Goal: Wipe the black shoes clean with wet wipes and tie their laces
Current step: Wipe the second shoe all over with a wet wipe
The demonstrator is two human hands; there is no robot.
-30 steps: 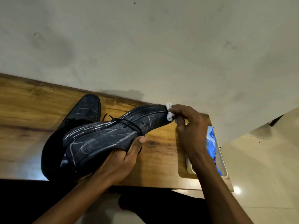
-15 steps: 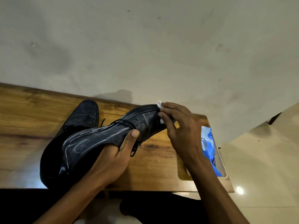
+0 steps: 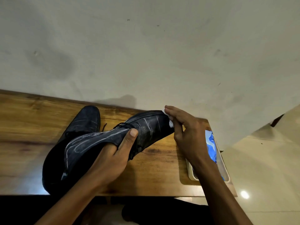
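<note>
Above wooden table [image 3: 32, 127], left grip [image 3: 112, 159] clasps shoe [image 3: 146, 127]; right grip [image 3: 186, 132] pinches wipe [image 3: 170, 123].

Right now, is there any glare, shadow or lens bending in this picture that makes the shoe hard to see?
Head view: a bright round glare spot sits on the floor at lower right; the held shoe shows pale streaks, sheen or residue, can't tell; a soft shadow falls on the wall behind the toe; the wide lens bows the table edge; the bottom of the frame is nearly black.
</note>
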